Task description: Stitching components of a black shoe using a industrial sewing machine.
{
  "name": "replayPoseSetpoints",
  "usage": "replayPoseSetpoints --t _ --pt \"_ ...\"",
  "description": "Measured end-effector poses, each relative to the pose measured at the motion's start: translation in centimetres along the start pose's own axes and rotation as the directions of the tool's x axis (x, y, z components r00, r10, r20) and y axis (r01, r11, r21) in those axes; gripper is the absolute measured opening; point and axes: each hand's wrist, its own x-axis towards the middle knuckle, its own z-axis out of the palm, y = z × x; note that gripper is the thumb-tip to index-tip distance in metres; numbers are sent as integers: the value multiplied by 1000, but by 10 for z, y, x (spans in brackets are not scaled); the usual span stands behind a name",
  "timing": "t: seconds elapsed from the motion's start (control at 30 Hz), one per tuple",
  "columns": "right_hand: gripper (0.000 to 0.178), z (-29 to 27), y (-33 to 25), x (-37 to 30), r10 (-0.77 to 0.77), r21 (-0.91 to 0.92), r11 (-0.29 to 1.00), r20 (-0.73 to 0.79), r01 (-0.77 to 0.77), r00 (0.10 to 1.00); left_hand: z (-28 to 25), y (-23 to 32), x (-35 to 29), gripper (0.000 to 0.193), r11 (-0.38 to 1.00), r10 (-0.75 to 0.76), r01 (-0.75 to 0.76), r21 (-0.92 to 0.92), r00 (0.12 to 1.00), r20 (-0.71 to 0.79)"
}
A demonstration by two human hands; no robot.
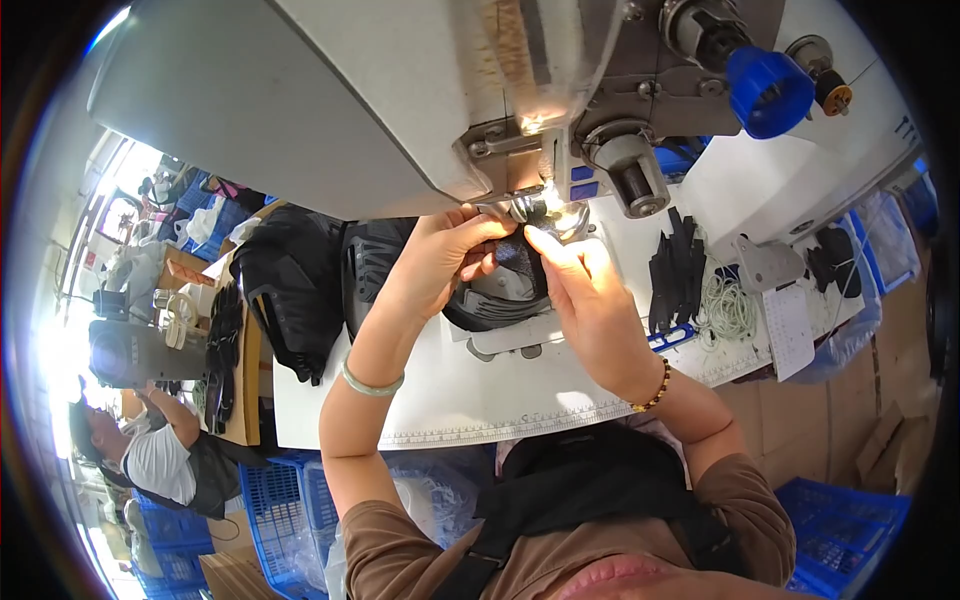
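Note:
Under the lit needle area of a large grey sewing machine (400, 110), both hands are at a piece of black fabric (518, 262). My left hand (440, 255) pinches its left edge between thumb and fingers. From the other side my right hand (600, 315) presses thumb and forefinger together on the fabric, close to the left fingertips. Part of the black piece bunches below the hands on the white table (430, 400). Glare and the fingertips hide the exact stitching spot.
Black sewn pieces (290, 285) are heaped left of my left forearm. On the right lie black strips (678, 265), a tangle of pale cord (730, 305) and a blue tool (672, 338). Blue crates (840, 530) stand on the floor. Another person (165, 455) sits at a machine far left.

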Motion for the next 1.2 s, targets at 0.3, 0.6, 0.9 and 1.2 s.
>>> replayPoseSetpoints --t 0.3,0.6,0.9,1.2 --pt "33 1 -1 0 27 9 1000 7 -28 1000 2 4 0 13 1000 4 -4 19 1000 15" --pt "22 0 15 1 197 487 848 74 -208 978 1 -1 2 9 999 37 -37 -4 999 -4" --pt "23 -3 14 7 350 618 699 143 -360 926 -2 -1 9 7 999 24 -27 -38 997 -71" --pt "20 -3 16 6 290 690 665 116 -287 950 -4 -1 9 8 1000 -4 4 2 997 -78"
